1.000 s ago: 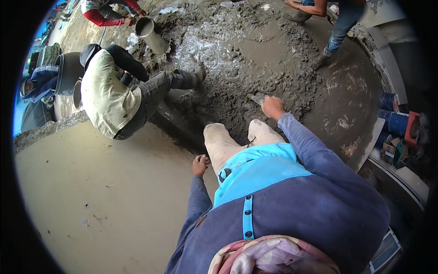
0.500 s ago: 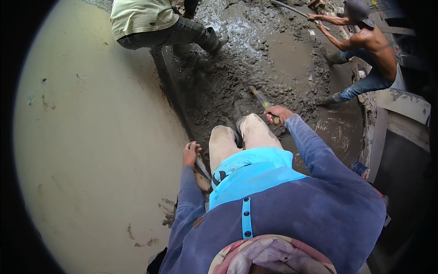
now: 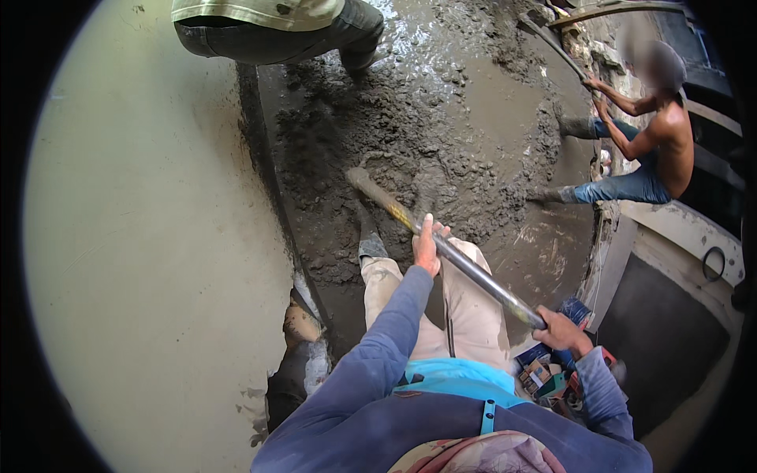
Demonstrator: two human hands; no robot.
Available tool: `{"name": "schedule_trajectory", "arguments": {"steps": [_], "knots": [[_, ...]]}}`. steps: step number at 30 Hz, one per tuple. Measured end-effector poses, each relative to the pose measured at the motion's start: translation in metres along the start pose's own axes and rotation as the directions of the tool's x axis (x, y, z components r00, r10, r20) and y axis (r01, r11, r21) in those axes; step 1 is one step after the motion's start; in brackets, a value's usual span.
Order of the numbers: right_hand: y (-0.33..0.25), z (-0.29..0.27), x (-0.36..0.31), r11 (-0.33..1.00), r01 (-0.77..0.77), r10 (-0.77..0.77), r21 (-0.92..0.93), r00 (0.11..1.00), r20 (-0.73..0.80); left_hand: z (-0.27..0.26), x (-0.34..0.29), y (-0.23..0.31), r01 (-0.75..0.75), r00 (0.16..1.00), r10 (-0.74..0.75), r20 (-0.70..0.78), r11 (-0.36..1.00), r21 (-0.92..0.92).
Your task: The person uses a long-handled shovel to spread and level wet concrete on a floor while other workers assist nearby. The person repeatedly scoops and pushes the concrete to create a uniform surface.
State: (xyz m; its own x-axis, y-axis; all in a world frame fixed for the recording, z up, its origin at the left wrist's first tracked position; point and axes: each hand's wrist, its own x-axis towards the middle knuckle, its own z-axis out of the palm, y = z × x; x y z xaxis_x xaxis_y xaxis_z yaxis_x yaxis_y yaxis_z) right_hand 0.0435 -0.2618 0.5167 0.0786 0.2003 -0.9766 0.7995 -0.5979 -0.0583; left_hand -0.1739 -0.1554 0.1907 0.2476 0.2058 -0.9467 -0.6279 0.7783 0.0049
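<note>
A long-handled tool (image 3: pixel 477 272) slants across my legs, its far end coated in wet mud and its working head not plainly visible. Partway along the shaft, my left hand (image 3: pixel 428 251) is closed around it. My right hand (image 3: pixel 561 331) grips the shaft's near end, beside my right hip. Beyond my hands spreads thick grey-brown wet mortar or mud (image 3: pixel 426 118), and the tool's far end touches it. My boots stand in this wet layer, partly hidden.
A pale smooth wall (image 3: pixel 158 236) runs along the left. At the far left, a person (image 3: pixel 284 35) in a light shirt stands in the mud. Another person (image 3: pixel 666 142) at the right holds a long-handled tool (image 3: pixel 556 47). Boxes and other clutter (image 3: pixel 544 378) lie near my right side.
My left hand has left the wall side and taken hold of the shaft. My right hand has drawn back toward my hip, and the tool now lies diagonally. The right-hand person's tool has moved.
</note>
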Motion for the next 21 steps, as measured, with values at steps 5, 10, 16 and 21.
{"name": "schedule_trajectory", "arguments": {"steps": [5, 10, 16, 21], "knots": [[0.032, 0.058, 0.141, 0.987, -0.121, 0.081, -0.106, 0.944, -0.32, -0.009, 0.084, 0.023, 0.041, 0.996, -0.057, -0.063, 0.971, -0.236], [-0.013, 0.065, 0.39, 0.969, 0.238, -0.209, 0.064, 0.932, -0.297, -0.012, 0.223, 0.159, -0.394, 0.913, 0.388, -0.127, 0.919, -0.018], [-0.1, 0.019, 0.638, 0.877, 0.363, -0.329, 0.314, 0.931, -0.157, 0.013, 0.386, 0.295, -0.577, 0.732, 0.63, -0.262, 0.776, 0.253], [-0.066, 0.001, 0.638, 0.898, 0.417, -0.382, 0.141, 0.898, -0.22, 0.035, 0.431, 0.267, -0.532, 0.594, 0.73, -0.339, 0.672, 0.514]]}}
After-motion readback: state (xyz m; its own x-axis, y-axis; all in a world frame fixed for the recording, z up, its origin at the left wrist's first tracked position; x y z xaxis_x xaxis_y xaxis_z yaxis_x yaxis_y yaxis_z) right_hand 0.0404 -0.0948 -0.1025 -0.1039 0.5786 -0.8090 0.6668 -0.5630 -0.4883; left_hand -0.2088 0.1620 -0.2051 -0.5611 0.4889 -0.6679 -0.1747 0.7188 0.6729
